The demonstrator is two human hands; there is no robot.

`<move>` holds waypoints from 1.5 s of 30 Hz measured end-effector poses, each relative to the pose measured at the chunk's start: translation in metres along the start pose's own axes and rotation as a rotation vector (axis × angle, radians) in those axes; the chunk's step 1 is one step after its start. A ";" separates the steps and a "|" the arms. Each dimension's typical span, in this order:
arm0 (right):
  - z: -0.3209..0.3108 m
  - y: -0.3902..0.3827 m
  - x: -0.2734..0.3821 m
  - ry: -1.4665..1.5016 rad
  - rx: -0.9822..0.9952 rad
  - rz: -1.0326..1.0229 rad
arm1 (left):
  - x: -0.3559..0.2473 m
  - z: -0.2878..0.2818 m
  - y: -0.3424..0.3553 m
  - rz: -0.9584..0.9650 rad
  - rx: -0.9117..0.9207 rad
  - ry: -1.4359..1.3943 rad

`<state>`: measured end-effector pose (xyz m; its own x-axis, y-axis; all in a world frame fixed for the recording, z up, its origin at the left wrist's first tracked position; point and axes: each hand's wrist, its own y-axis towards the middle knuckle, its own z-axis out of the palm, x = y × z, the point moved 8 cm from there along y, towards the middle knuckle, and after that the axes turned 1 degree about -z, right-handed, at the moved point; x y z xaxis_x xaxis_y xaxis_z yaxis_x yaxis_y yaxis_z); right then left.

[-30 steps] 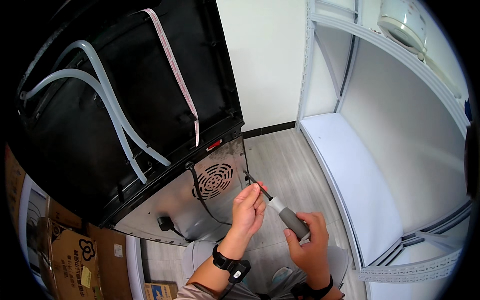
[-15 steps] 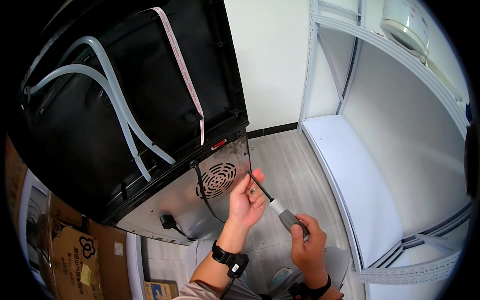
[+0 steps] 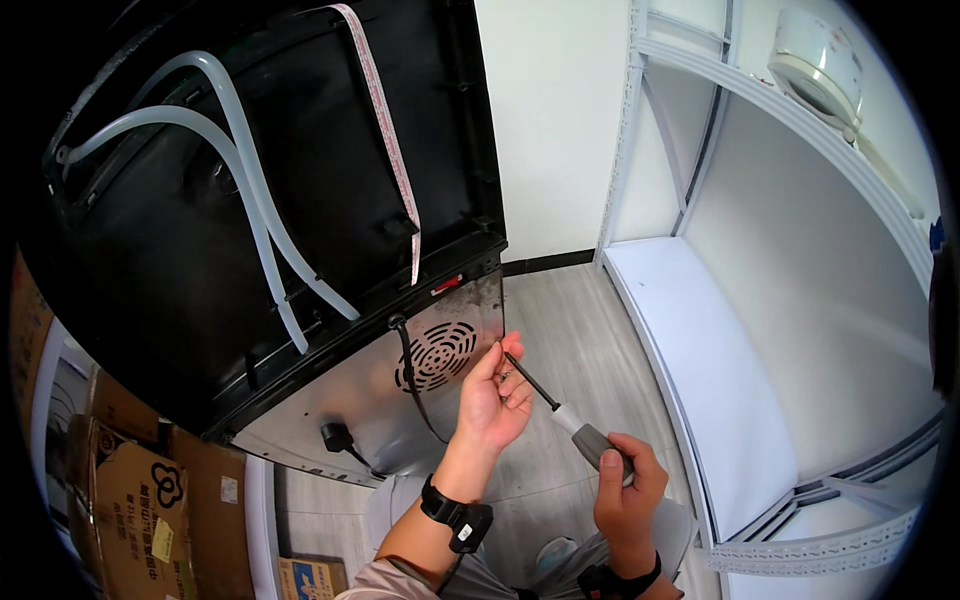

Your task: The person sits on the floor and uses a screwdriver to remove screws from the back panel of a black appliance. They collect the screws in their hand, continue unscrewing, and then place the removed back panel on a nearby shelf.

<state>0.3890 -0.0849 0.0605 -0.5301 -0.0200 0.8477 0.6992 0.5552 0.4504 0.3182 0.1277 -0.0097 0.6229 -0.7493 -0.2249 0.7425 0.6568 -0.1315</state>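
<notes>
My right hand (image 3: 630,490) is wrapped round the grey handle of a screwdriver (image 3: 603,450), its dark shaft slanting up and left. The screwdriver's tip is close to the fingertips of my left hand (image 3: 495,400), beside the right edge of a metal back panel (image 3: 375,390). My left thumb and index finger pinch together at that edge; what lies between them is hidden. A small metal piece (image 3: 504,377), perhaps a screw, shows among the curled fingers of that hand. The panel belongs to a large black appliance (image 3: 330,190) and has a round slotted vent (image 3: 437,357).
Two pale hoses (image 3: 240,170) and a red-and-white ribbon cable (image 3: 385,130) run along the black upper part. A black cord (image 3: 408,370) and plug (image 3: 337,437) hang at the panel. Cardboard boxes (image 3: 135,510) stand left; a white shelf rack (image 3: 700,370) stands right.
The screwdriver and my right hand have shifted slightly right, the tip drawing a little away from the panel edge. My left hand stays pinched there. The whole view has shifted a little.
</notes>
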 end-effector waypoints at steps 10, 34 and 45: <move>-0.025 -0.003 -0.031 0.258 -0.198 0.104 | 0.011 -0.008 -0.025 -0.037 -0.026 0.079; -0.032 0.002 -0.041 0.547 -0.161 -0.064 | -0.021 0.043 -0.098 0.088 0.097 -0.005; -0.044 0.022 -0.058 1.129 -0.309 0.094 | -0.007 0.021 -0.089 0.023 0.047 0.085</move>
<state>0.4565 -0.1078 0.0339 0.1473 -0.8021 0.5788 0.8819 0.3714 0.2902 0.2534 0.0727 0.0235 0.6183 -0.7230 -0.3082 0.7403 0.6674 -0.0803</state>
